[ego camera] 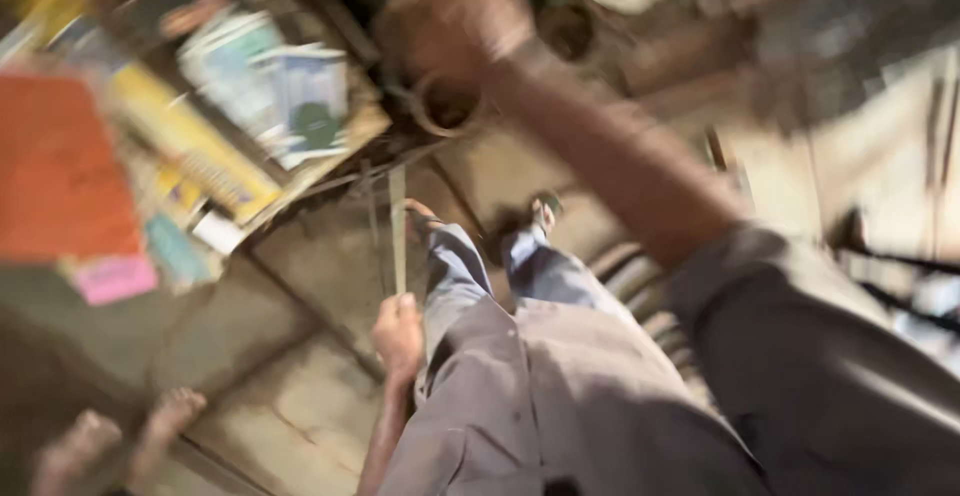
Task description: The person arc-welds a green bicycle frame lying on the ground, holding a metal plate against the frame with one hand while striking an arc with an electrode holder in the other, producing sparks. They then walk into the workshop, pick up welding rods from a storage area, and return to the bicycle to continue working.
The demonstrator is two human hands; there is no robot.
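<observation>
The view is heavily blurred. My left hand [398, 334] hangs beside my grey shirt, closed around the lower end of a thin, pale flat strip [398, 218] that points toward the floor ahead. My right arm reaches forward and up across the picture. My right hand [452, 4] is a smeared shape at the top, just above a round brown ring-shaped object [447, 104]; whether it holds anything is hidden by the blur. My sandalled feet [540, 214] stand on stone floor slabs [320, 266].
A low shelf or table [330, 161] at the left carries an orange book [60, 166], a yellow one [190, 141] and white-and-blue packets [285, 86]. Another person's bare feet [120, 438] show at the bottom left. Dark clutter lies at the top right.
</observation>
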